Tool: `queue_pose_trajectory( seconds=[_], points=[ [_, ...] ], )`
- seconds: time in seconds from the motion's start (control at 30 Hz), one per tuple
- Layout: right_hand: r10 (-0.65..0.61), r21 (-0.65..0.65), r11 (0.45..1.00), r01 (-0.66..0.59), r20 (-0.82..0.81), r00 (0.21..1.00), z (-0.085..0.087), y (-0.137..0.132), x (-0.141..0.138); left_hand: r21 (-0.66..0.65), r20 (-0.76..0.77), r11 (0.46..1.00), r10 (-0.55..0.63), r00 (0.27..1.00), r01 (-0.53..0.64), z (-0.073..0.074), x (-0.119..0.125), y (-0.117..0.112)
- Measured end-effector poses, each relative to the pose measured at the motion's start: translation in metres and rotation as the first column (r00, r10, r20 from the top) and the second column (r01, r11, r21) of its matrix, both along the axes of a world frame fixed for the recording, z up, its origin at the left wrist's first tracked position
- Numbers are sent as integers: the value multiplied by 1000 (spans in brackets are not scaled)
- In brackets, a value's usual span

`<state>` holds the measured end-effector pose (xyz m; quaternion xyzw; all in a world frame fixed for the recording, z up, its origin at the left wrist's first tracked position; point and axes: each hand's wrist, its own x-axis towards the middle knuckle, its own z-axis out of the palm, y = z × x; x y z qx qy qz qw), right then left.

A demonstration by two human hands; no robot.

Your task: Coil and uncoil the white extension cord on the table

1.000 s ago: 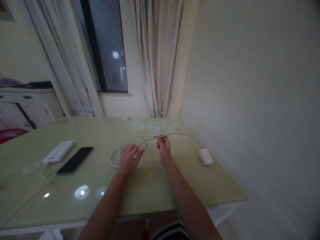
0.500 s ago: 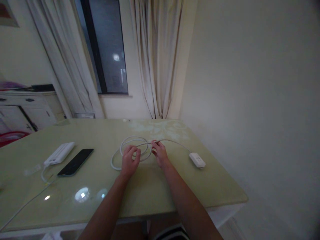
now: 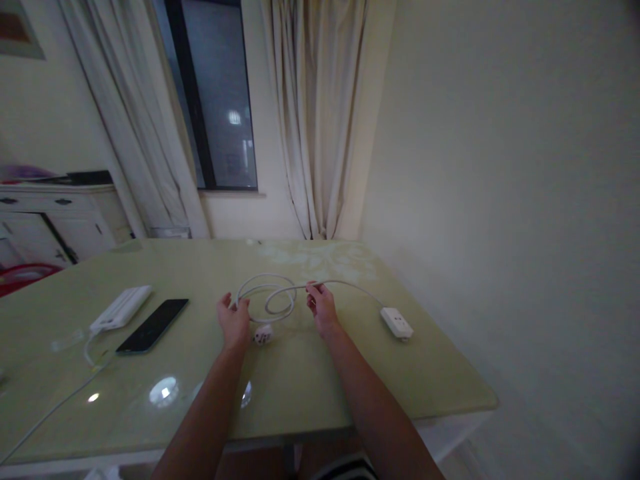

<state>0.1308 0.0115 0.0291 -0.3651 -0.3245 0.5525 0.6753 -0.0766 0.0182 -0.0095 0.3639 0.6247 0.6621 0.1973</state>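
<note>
A white power cord (image 3: 273,275) lies in loose loops on the table before me. My left hand (image 3: 234,323) is at the left side of the loops, its thumb and fingers curled about the cord. Between finger and thumb of my right hand (image 3: 321,307), the stretch running off to the right is pinched. That stretch ends at a white socket block (image 3: 397,323), flat on the table at the right. A white plug (image 3: 263,335) with prongs rests just right of my left wrist.
To the left, a black phone (image 3: 153,327) lies beside a white box-shaped device (image 3: 121,308) with a thin white cable (image 3: 55,407) trailing to the table's front edge. The green-topped table (image 3: 410,387) meets a wall on the right. Curtains and a window stand behind.
My left hand has moved left from the middle of the loops to their left side. The plug now shows. The loops have shifted, and my right hand is nearly still.
</note>
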Motion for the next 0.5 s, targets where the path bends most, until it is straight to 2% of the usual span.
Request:
queue_pose_trajectory(
  seconds=[0.07,0.1,0.13,0.27,0.4,0.5],
  points=[
    [4,19,1000,-4,14,1000,-1,0,-2,75,192,990,-130,973,117,8,7,-4],
    [7,31,999,-7,20,1000,-2,0,-2,101,232,982,-179,956,160,12,11,-7],
    [9,45,999,-11,28,1000,-2,0,-3,123,206,972,-222,953,200,17,14,-10],
    [4,99,995,-12,77,997,-1,-2,-4,161,-66,944,-281,957,288,32,24,-26],
    [-11,122,992,0,89,996,1,-4,-3,185,-304,916,-292,907,356,38,29,-36],
    [-24,100,995,17,72,997,1,-3,-2,209,-397,885,-311,864,415,40,31,-41]
  ],
)
